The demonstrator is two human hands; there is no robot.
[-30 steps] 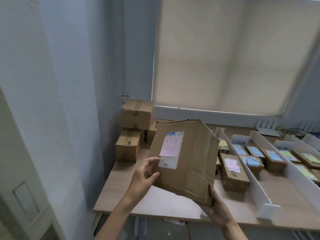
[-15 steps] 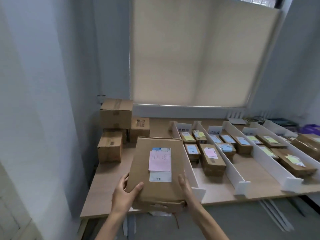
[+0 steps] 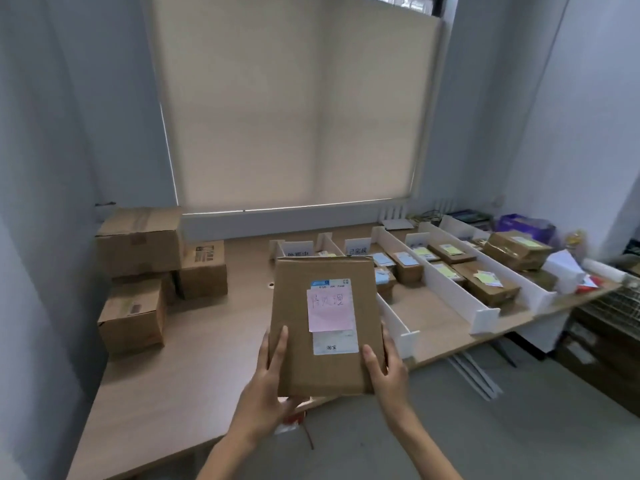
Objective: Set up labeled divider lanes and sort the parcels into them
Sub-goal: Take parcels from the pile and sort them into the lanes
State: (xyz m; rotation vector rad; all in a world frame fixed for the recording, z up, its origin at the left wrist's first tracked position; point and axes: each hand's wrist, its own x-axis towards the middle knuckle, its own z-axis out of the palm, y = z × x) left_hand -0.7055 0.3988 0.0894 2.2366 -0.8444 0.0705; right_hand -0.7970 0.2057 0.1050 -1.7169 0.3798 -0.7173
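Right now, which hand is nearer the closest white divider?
Right. The right hand grips the parcel beside the white divider; the left hand holds its opposite edge, farther off.

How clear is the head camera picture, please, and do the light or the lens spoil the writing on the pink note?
Head view: soft, even daylight through the drawn blind, no hard shadows; the wide lens bows the walls and table edge; the pink note on the held box is legible but slightly soft; the far lane labels are blurred.

wooden table (image 3: 214, 344) with boxes (image 3: 133, 315), dividers (image 3: 446, 289)
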